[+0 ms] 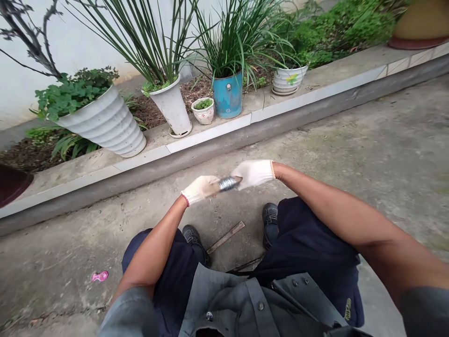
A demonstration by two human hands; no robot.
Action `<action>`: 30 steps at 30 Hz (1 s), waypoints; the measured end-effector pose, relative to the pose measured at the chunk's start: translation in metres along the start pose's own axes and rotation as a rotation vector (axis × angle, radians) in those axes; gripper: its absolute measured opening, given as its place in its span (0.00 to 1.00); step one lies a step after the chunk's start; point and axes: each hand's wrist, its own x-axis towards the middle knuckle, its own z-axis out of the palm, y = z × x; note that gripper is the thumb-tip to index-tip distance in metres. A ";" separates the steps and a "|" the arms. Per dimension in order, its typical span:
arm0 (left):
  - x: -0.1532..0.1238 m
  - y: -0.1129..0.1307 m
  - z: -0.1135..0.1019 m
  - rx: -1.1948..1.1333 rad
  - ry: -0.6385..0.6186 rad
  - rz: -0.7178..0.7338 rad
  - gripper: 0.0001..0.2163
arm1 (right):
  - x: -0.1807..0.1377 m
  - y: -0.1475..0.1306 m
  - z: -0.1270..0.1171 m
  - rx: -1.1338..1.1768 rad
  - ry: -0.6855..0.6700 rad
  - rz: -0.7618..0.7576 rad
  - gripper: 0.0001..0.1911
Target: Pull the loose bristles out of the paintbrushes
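So the left hand [200,189] is gripping the left end of a roll of silver wire [228,183], smack in the middle of the frame, and the right hand [254,173] is grasping the other end. Both gloves are blurring a bit, so I'm not really telling if there's a stick inside. A wooden strip [226,237] is lying lower middle between the shoes [270,214], and a blue pot [228,100] is sitting upper middle.
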 end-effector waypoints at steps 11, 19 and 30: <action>0.004 0.002 0.014 -0.065 -0.100 -0.018 0.15 | 0.029 0.017 0.000 -0.351 0.277 0.543 0.16; 0.005 -0.007 0.003 0.180 0.002 0.011 0.17 | 0.021 0.002 0.020 -0.417 -0.119 0.223 0.13; 0.007 -0.004 0.017 -0.277 0.025 0.037 0.17 | 0.011 0.001 -0.004 -0.144 0.172 0.209 0.14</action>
